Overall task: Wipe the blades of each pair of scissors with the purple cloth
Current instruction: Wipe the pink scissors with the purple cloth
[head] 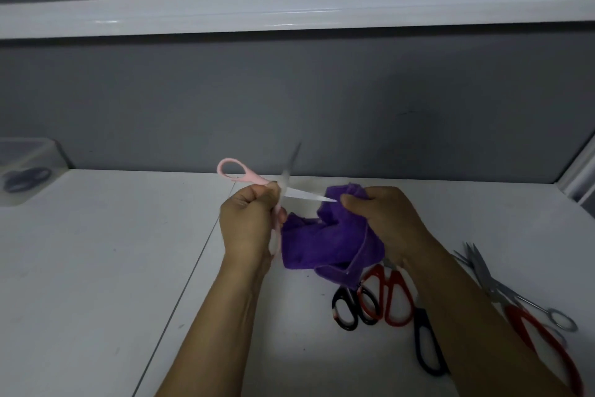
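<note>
Left hand (248, 222) is clenched round the lower handle of the pink scissors (254, 179), held above the white table (96, 268) a little left of centre, the other handle loop sticking out to the far left. Their blades stand spread: one points up and away, blurred, and the other points right with its tip at the edge of the purple cloth (322, 242). Right hand (380, 219) grasps that cloth in a bunch, fingers curled over its upper fold and the thumb close to the blade tip; the rest of the cloth hangs down between the two hands towards the table. Near and right of the cloth lie more pairs. Small black-handled scissors (346, 309) lie touching red-handled scissors (391, 296), the blades of both hidden under the cloth and the right wrist. A long black handle (425, 342) shows just beside them, partly under the right forearm. Further right, all-metal scissors (502, 290) lie across another red handle (544, 342). At the far left edge a clear container (29, 152) stands against the grey wall (289, 90) with a dark pair (25, 177) inside it.
</note>
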